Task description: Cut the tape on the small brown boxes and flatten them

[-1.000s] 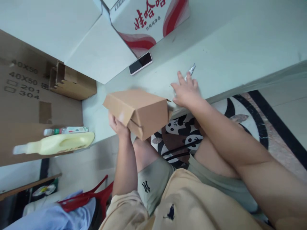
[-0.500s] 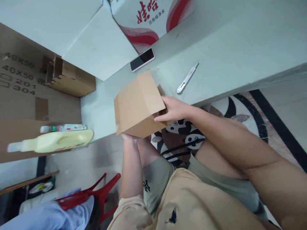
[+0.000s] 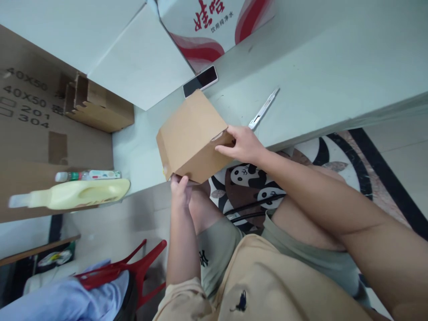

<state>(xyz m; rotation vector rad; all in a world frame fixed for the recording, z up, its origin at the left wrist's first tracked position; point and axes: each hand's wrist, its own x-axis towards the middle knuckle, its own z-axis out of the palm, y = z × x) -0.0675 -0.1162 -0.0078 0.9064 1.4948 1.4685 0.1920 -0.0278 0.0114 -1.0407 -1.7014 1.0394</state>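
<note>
A brown cardboard box [image 3: 192,127] is held at a tilt over the table's near edge, one broad face turned up. My left hand [image 3: 180,185] grips its lower near corner, thumb on the side face and the other fingers hidden beneath. At the right end, my right hand [image 3: 243,143] is closed on the box's edge, with the thumb along the near side and the fingertips partly hidden at the flap. Just beyond that hand a white utility knife [image 3: 265,108] lies on the table.
A phone [image 3: 200,81] lies behind the box, by a white and red carton [image 3: 200,40]. To the left are small cardboard boxes [image 3: 107,109], a pale yellow bottle [image 3: 87,194] and a clear bottle [image 3: 87,176]. A red stool [image 3: 143,267] stands on the floor at lower left.
The flap at the box's right end has come down flush with the top. My left thumb has come round onto the near side, and the box has tilted slightly.
</note>
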